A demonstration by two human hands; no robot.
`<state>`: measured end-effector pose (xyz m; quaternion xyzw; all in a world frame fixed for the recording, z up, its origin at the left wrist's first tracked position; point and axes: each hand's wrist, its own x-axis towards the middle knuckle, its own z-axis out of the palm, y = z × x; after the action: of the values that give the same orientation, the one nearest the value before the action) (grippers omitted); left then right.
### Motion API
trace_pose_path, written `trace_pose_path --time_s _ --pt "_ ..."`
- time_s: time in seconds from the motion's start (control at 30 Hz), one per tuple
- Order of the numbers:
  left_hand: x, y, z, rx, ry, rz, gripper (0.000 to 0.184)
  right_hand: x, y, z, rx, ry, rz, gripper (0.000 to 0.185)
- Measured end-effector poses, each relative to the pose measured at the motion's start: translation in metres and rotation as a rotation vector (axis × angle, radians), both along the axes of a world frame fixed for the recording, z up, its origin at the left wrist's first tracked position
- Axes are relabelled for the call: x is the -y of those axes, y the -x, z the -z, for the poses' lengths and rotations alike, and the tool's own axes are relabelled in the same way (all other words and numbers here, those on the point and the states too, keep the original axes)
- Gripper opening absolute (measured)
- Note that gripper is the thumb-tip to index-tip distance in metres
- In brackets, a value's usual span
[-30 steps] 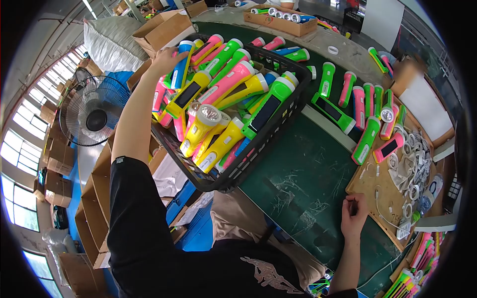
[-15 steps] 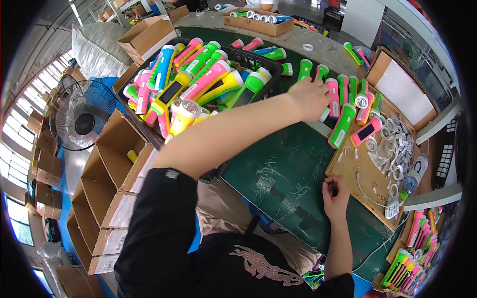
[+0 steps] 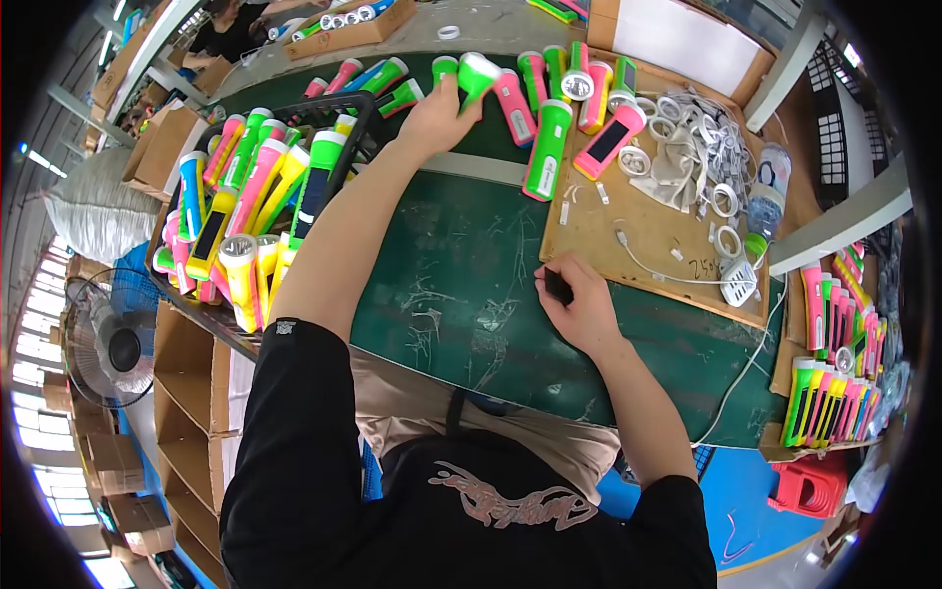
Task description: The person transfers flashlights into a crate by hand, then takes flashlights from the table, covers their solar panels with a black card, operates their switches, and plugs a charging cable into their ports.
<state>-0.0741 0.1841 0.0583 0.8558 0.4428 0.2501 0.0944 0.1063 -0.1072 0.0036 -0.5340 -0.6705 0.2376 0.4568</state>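
A scuffed green surface (image 3: 442,265) spans the middle, with a rigid plastic basket (image 3: 367,126) left and a flat brown board (image 3: 594,236) right. The near right hand (image 3: 581,304) is curled; I cannot tell whether it grips anything. Farther left, the left hand (image 3: 439,120) holds a smooth green flashlight (image 3: 479,73), flared white head uppermost; a firm grip below that flare should prevent slipping.

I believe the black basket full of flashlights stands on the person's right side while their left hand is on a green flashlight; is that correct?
Not quite: the head view shows the black basket full of flashlights on the left side, not the right. The left hand is indeed on a green flashlight.
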Motion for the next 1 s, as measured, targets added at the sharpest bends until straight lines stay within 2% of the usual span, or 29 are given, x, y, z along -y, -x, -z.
trace_pose_path --time_s 0.03,0.1,0.13,0.17,0.23,0.37,0.43,0.5,0.57,0.63,0.7,0.77,0.83,0.9,1.0 --pt "0.011 -0.015 -0.020 0.131 0.296 -0.065 0.063 0.000 0.000 0.000 0.001 0.007 -0.006 0.027" --pt "0.002 -0.046 -0.001 0.445 0.466 -0.050 0.084 0.000 -0.001 0.002 -0.001 0.005 -0.007 0.027" --pt "0.026 -0.061 -0.015 0.404 0.527 -0.085 0.104 0.000 -0.001 0.003 -0.004 -0.004 -0.017 0.027" --pt "0.002 -0.077 0.021 0.274 0.589 -0.079 0.107 0.000 -0.001 0.005 -0.001 0.001 -0.016 0.027" --pt "0.048 -0.093 0.001 0.009 0.417 -0.122 0.108 -0.001 -0.002 0.006 -0.003 -0.014 -0.016 0.026" --pt "0.051 -0.102 0.024 -0.121 0.418 -0.139 0.104 0.001 -0.002 0.004 -0.010 0.006 -0.022 0.024" --pt "0.045 -0.093 0.041 -0.162 0.343 -0.106 0.098 -0.002 0.001 0.007 0.028 -0.091 0.017 0.021" --pt "0.059 -0.080 0.026 -0.040 0.432 -0.180 0.090 -0.002 0.003 0.003 0.063 -0.042 0.029 0.017" --pt "0.061 -0.063 0.012 0.032 0.416 -0.145 0.087 0.000 0.006 0.003 0.010 0.008 0.050 0.015" --pt "0.083 -0.035 -0.055 0.008 0.539 -0.147 0.086 0.000 0.007 0.002 0.022 -0.011 0.035 0.013" --pt "0.061 0.005 -0.072 0.153 0.530 0.021 0.070 0.000 0.004 0.001 0.014 0.018 0.030 0.012" --pt "0.097 0.043 -0.118 0.458 0.568 0.210 0.061 0.000 0.004 -0.001 0.015 0.001 0.040 0.013" --pt "0.119 0.076 -0.145 0.426 0.394 0.047 0.061 0.000 0.003 -0.002 0.006 -0.032 0.000 0.012" --pt "0.124 0.110 -0.159 0.426 0.406 -0.032 0.063 0.002 0.002 -0.003 0.008 -0.019 0.010 0.012" --pt "0.107 0.165 -0.157 0.284 0.277 -0.190 0.072 0.000 0.005 0.000 0.017 -0.017 0.005 0.012"
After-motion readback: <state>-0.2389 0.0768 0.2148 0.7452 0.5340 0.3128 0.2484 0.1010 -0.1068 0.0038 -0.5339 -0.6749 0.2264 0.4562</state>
